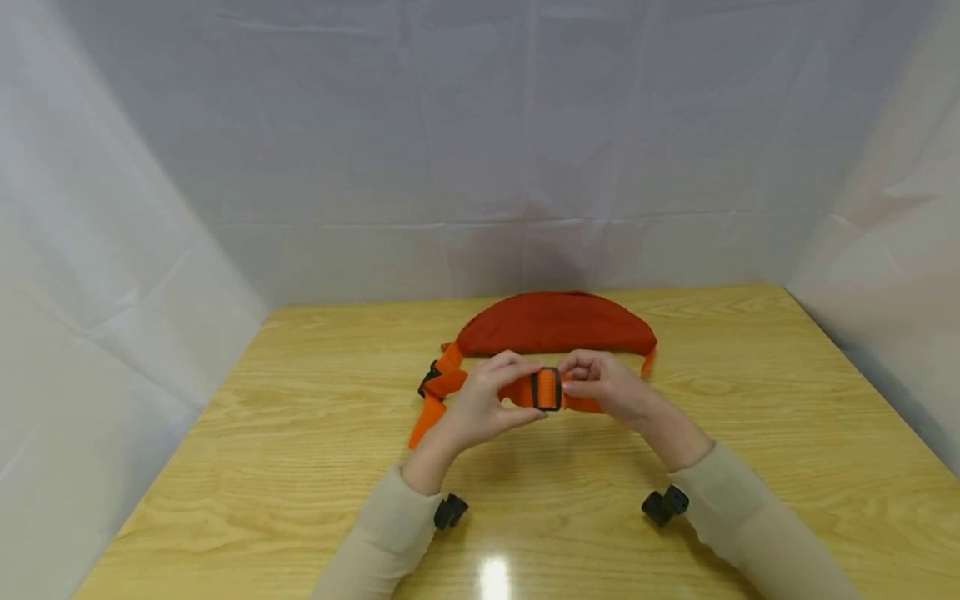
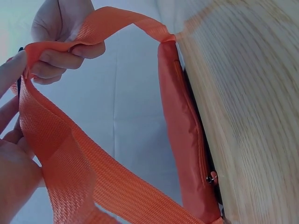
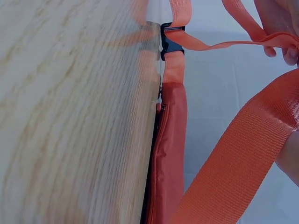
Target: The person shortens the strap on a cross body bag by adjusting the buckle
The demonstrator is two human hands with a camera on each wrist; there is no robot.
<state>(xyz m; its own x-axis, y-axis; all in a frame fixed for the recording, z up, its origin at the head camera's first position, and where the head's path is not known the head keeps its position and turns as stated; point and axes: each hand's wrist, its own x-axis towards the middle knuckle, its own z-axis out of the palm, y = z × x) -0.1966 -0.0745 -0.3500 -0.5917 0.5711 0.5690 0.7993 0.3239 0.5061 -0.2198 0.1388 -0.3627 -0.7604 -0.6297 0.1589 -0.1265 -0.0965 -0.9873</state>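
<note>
A red waist bag (image 1: 555,325) lies toward the back of the table, its orange strap (image 1: 585,405) looped toward me. On the strap sits a black slide buckle (image 1: 557,389), webbing threaded through it. My left hand (image 1: 480,404) pinches this buckle, fingers at its top edge and thumb at its bottom edge. Just right of the buckle, my right hand (image 1: 618,392) pinches the strap between thumb and fingers. In the left wrist view, the right hand's curled fingers (image 2: 60,60) show behind the webbing. A black side-release buckle (image 3: 172,42) joins the strap at the bag's left end.
The wooden table (image 1: 750,400) carries the bag, and a loose orange strap end (image 1: 426,423) hangs left of my left hand. White sheeting (image 1: 480,150) encloses the back and both sides. Black camera mounts (image 1: 450,512) sit at both wrists.
</note>
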